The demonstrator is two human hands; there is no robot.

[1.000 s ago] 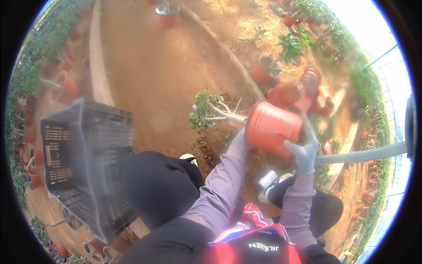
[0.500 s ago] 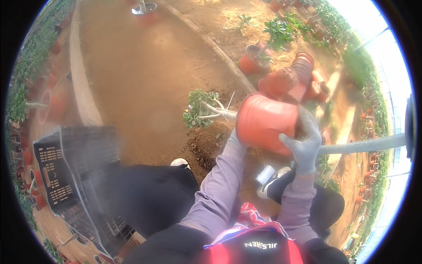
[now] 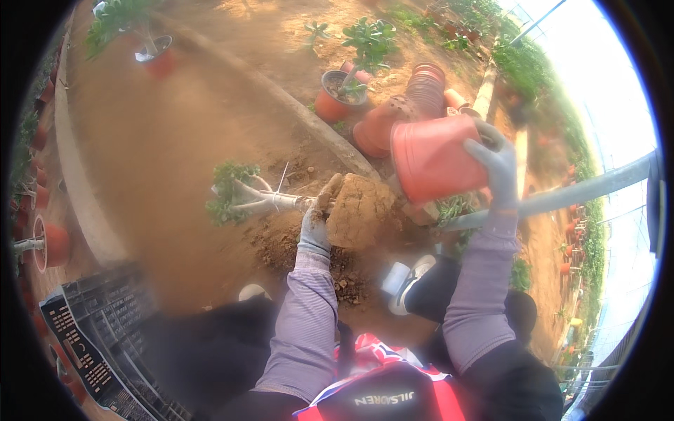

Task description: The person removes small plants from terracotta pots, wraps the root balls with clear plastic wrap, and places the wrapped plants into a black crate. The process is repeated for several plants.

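Note:
My left hand (image 3: 319, 223), in a soiled grey glove, is closed round the base of a small potted-type plant's stem, right against its bare root ball (image 3: 361, 212). The plant lies sideways, its pale branching stem (image 3: 263, 199) and green leaves (image 3: 230, 191) pointing left. To the right, my gloved right hand (image 3: 497, 165) grips the bottom end of a red-orange plastic pot (image 3: 437, 158). The pot is tilted on its side, apart from the root ball. Loose dark soil (image 3: 344, 274) lies on the ground beneath the plant.
Stacked red pots (image 3: 425, 91) lie beyond my right hand, beside a potted plant (image 3: 340, 97). A black crate (image 3: 105, 344) stands at lower left. A grey pipe (image 3: 562, 196) crosses on the right. A white cylinder (image 3: 395, 278) lies by my shoe. Another potted plant (image 3: 159, 56) stands far left.
The pot has come off the root ball, which is now bare. My right hand has moved the pot up and right, while my left hand and the plant have shifted left in view.

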